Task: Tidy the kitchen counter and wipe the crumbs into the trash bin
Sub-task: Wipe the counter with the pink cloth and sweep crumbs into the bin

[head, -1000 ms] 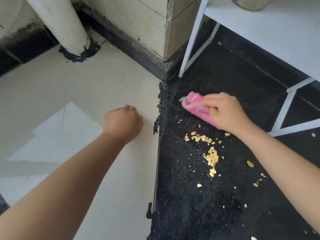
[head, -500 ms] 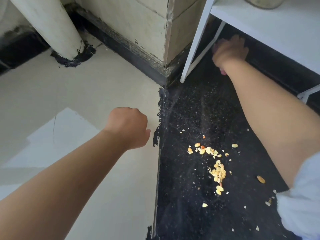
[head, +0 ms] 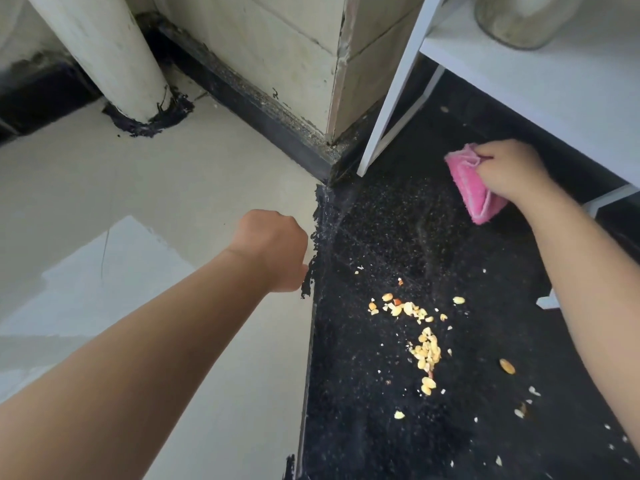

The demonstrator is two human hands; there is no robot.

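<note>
Yellow crumbs point(head: 420, 336) lie scattered in a loose pile on the black speckled counter point(head: 374, 427). My right hand point(head: 509, 169) grips a folded pink cloth point(head: 472, 188) on the counter, beyond and to the right of the crumbs, close under the white rack. My left hand point(head: 273, 247) is curled into a fist holding nothing, over the beige surface right at the counter's left edge.
A white metal rack point(head: 391, 109) with a shelf stands over the counter's back right; a glass jar point(head: 519, 19) sits on it. A beige tiled corner point(head: 277, 53) and a thick white pipe point(head: 114, 60) rise at the back. The beige surface point(head: 104, 202) spreads to the left.
My right hand has come back out from under the white rack toward me, with the pink cloth now showing in its grip. The left fist has barely moved.
</note>
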